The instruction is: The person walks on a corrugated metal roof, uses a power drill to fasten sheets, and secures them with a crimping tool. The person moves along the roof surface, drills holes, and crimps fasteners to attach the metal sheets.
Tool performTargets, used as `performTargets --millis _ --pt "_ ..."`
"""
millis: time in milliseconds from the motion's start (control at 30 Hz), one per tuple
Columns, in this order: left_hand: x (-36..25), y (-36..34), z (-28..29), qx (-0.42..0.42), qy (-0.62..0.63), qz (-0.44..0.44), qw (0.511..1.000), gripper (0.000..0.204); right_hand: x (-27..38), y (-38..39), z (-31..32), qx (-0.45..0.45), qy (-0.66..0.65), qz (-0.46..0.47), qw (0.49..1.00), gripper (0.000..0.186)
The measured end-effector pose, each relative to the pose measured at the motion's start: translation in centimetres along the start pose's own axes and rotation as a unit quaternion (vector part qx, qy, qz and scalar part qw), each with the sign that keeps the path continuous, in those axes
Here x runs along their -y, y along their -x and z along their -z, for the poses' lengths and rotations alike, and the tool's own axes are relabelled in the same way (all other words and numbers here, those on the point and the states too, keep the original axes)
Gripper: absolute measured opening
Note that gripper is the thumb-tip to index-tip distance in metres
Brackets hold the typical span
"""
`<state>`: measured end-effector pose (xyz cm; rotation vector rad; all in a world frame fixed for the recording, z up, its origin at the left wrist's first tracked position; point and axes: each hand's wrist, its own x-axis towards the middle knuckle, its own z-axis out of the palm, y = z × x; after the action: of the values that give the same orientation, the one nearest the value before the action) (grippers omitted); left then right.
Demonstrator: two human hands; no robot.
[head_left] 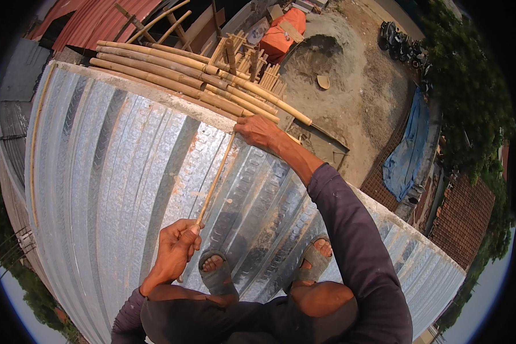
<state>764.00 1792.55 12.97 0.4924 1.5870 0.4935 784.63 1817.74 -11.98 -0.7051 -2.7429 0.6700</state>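
Note:
I squat on ribbed silver metal sheeting [114, 189], my sandaled feet [218, 269] on it. My left hand [174, 247] is closed around a thin tan rod [217, 177] with a paler thicker piece at the grip; a short end shows below the fist. The rod runs up to the sheet's far edge, where my right hand [258, 132] has its fingers curled over the concrete lip [209, 119], at the rod's upper end. Whether those fingers also pinch the rod is unclear. Another thin tan strip [36, 143] lies along the sheeting at the left.
Bamboo poles [166, 71] lie just past the edge, near bamboo framing. Lower down are a sandy yard [350, 97], an orange tarp [281, 34], parked motorbikes [401, 46] and a blue tarp [407, 149]. Tiled roofing [458, 212] and trees are at the right.

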Motion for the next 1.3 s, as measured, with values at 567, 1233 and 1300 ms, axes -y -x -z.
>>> performTargets --millis 567,1233,1300 --pt "17.8 -12.8 3.0 -0.222 -0.313 -0.076 0.920 0.034 0.2 0.3 0.3 0.003 -0.048 -0.047 0.998 0.017" --pt "14.5 -11.1 -0.5 -0.192 -0.206 -0.190 0.941 0.045 0.8 0.1 0.7 -0.038 -0.112 -0.074 0.990 0.026" --pt "13.8 -11.8 -1.3 -0.204 -0.197 -0.214 0.935 0.046 0.9 0.3 0.8 -0.035 -0.107 -0.080 0.990 0.027"
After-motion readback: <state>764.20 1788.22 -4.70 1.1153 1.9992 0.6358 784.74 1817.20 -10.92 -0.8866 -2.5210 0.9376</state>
